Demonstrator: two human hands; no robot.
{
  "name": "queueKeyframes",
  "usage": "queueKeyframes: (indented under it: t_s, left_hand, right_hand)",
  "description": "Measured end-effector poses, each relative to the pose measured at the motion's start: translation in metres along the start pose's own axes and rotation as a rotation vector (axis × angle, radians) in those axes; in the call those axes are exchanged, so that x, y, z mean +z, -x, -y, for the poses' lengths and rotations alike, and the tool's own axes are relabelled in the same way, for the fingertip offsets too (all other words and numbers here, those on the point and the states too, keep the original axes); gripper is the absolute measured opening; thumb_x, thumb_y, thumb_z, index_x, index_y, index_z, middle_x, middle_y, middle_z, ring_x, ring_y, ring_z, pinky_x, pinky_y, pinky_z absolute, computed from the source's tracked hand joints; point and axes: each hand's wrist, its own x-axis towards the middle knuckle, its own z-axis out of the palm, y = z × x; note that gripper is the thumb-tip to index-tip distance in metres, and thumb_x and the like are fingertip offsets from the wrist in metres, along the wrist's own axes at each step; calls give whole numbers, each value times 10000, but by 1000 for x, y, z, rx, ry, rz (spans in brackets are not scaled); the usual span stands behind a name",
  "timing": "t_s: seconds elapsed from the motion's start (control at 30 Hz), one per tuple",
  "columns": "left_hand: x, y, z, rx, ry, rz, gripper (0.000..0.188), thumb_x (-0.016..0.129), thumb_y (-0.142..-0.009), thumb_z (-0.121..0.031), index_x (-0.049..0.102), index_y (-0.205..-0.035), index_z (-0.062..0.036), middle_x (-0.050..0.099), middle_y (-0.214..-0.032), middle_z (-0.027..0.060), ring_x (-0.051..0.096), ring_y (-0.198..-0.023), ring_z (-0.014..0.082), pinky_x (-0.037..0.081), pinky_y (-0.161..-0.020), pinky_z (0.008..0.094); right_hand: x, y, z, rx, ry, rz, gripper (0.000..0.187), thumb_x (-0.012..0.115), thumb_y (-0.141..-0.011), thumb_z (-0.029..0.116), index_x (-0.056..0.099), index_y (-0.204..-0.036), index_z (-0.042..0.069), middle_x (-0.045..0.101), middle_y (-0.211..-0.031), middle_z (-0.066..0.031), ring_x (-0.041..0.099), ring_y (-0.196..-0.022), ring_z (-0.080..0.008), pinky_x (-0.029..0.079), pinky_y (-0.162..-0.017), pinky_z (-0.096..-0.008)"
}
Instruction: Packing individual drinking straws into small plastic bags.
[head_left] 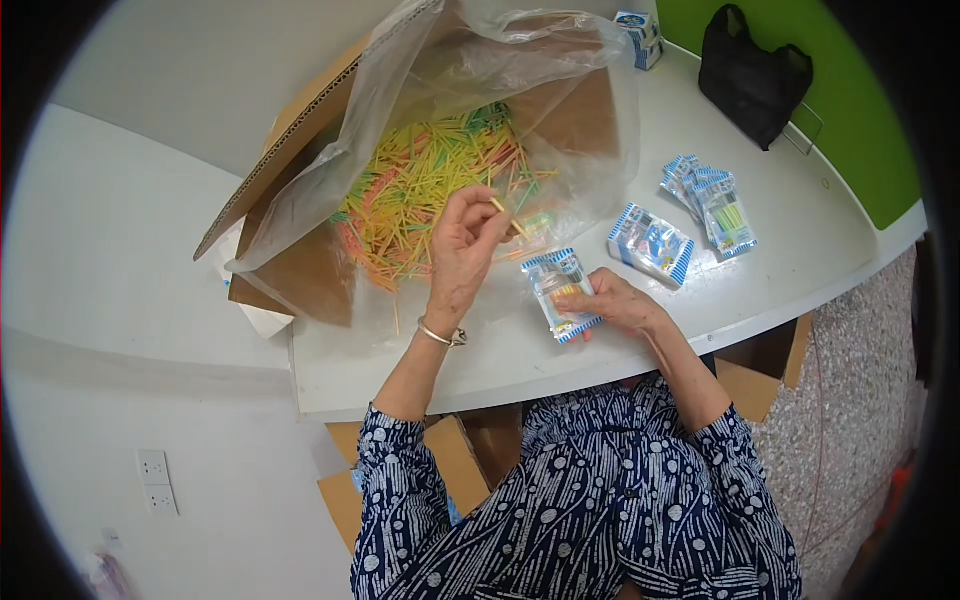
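Patterned blue-and-white sleeves (560,500) fill the lower frame as a person sits at the curved edge of a white surface (400,370). At left, a cardboard box (290,270) lined with a clear plastic bag (420,90) lies tipped open, crowding the surface's left edge and spilling a heap of coloured sticks (420,190) toward the sitter. The left hand (462,245), a bracelet at its wrist, hovers at the bag's mouth with fingertips pressed together, pinching a few sticks. Just right of it, near the front rim, the right hand (615,300) curls around a small clear packet (562,295) with blue-striped edges, holding it on the surface. Farther right lie a small striped box (650,243) and a fanned stack of filled packets (710,205), with bare white surface around them. A black bag (752,82) rests at the far edge against a green wall (860,110).
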Motion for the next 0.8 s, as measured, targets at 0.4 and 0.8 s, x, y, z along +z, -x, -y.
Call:
queueKeyframes:
  t_s: [0.4,0.8]
  left_hand:
    - [15,24,18,180,-384,384,220,545,-922,-93,560,-1120,2,609,-1036,51,559,-959,137,440,-857,278]
    - [21,31,21,-213,-155,332,292,563,-924,-157,548,-1185,-27,574,-1145,46,531,-1049,123,407,-924,263]
  right_hand:
    - [4,13,10,-32,64,-10,356,708,-812,332,672,-785,-22,630,-670,-41,560,-550,-90,430,-440,-226]
    - [-105,94,64,-297,902,-787,320,608,-864,306,631,-950,-1,587,-954,-122,532,-914,-226,425,-797,-341]
